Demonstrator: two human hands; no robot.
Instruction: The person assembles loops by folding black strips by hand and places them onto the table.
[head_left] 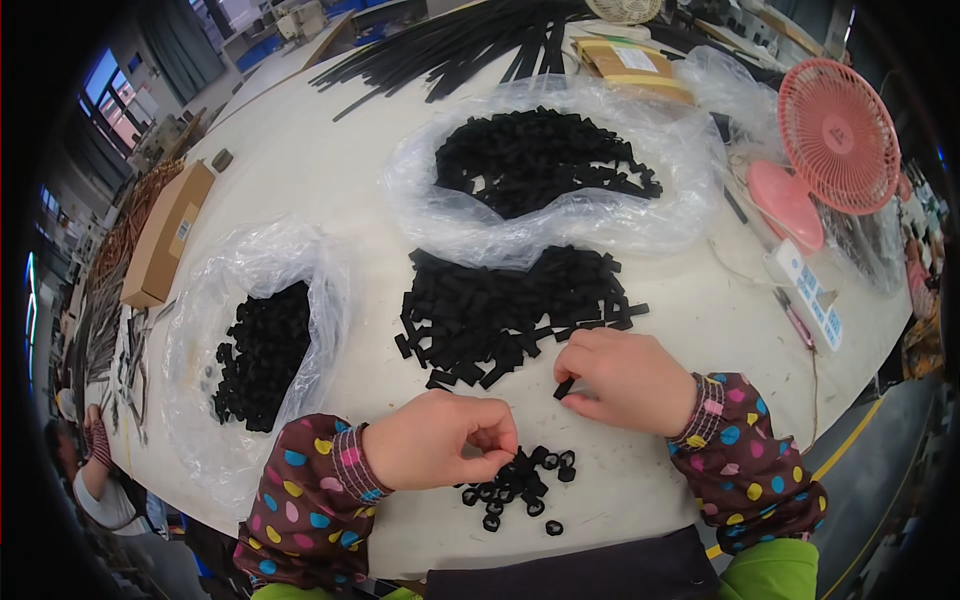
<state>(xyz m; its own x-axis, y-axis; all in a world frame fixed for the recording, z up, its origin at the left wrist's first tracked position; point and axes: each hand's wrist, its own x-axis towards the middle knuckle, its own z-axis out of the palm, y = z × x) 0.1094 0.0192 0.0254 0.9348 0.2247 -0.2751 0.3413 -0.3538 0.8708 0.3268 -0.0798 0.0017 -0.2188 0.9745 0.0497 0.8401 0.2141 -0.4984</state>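
Note:
My right hand [628,382] pinches a short black strip [564,387] between thumb and fingers, at the near edge of a loose pile of black strips [490,310]. To its left, my left hand [435,440] is closed in a pinch above the table; whatever its fingertips hold, if anything, I cannot make out. Just below and beside that hand lies a small heap of black rings [510,482], partly hidden by it. Beyond the loose pile, a clear plastic bag [415,200] lies spread with many more black pieces [530,150] in it.
Another clear bag [195,340] at the left holds small black pieces [262,360]. Behind it stands a cardboard box [165,240]. Long black strips [460,45] lie at the far edge, near a yellow package [630,62]. A pink fan [838,135] and white power strip [808,293] are at right.

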